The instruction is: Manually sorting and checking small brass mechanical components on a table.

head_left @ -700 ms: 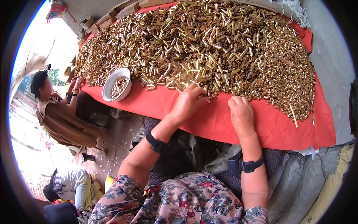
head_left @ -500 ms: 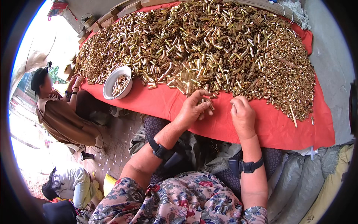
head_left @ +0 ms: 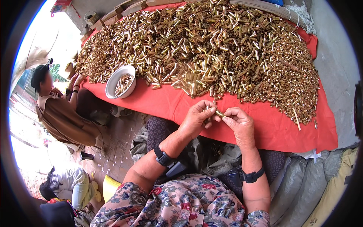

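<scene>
My left hand (head_left: 198, 118) is closed, its thumb and fingers pinching a short brass-coloured metal tube (head_left: 219, 113). Another shiny piece shows partly under those fingers. My right hand (head_left: 239, 126) meets it from the right, thumb and forefinger pinched at the tube's other end; whether a smaller part sits in that pinch is hidden. Both hands are just above the red cloth (head_left: 174, 108), near its front edge. Beyond them spreads a large heap of similar brass-coloured tubes (head_left: 196, 49). Much smaller brass-coloured pieces (head_left: 293, 79) are piled at the right.
A white bowl (head_left: 110, 89) holding several tubes stands left of my hands. A thin wooden stick (head_left: 296, 119) lies by the small pieces. At far left a person in brown (head_left: 66, 121) sits at the cloth; another person (head_left: 70, 185) bends low behind. Grey sacks (head_left: 302, 185) stand at right.
My hands, apart before, have come together, nearer to me. The right hand has shifted left and turned its fingertips to the tube in my left hand.
</scene>
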Motion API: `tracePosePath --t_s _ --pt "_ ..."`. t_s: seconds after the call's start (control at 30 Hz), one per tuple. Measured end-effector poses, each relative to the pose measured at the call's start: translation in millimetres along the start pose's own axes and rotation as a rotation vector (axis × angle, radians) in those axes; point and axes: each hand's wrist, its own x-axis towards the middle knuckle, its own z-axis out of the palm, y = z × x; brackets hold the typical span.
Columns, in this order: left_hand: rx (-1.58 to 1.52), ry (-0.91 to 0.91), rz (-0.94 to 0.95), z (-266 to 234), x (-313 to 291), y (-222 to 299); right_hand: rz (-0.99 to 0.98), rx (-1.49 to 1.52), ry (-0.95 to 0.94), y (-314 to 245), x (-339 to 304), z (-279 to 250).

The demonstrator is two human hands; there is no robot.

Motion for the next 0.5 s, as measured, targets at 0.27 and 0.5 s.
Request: tracePosePath --t_s 0.27,0.5 --pt "-0.003 -0.019 0.088 0.2 -1.4 -4.3 -0.04 -0.005 0.045 4.7 -1.1 2.3" --pt "-0.066 -0.055 0.134 0.8 -1.8 -6.1 0.003 0.157 0.043 3.3 -1.4 1.7"
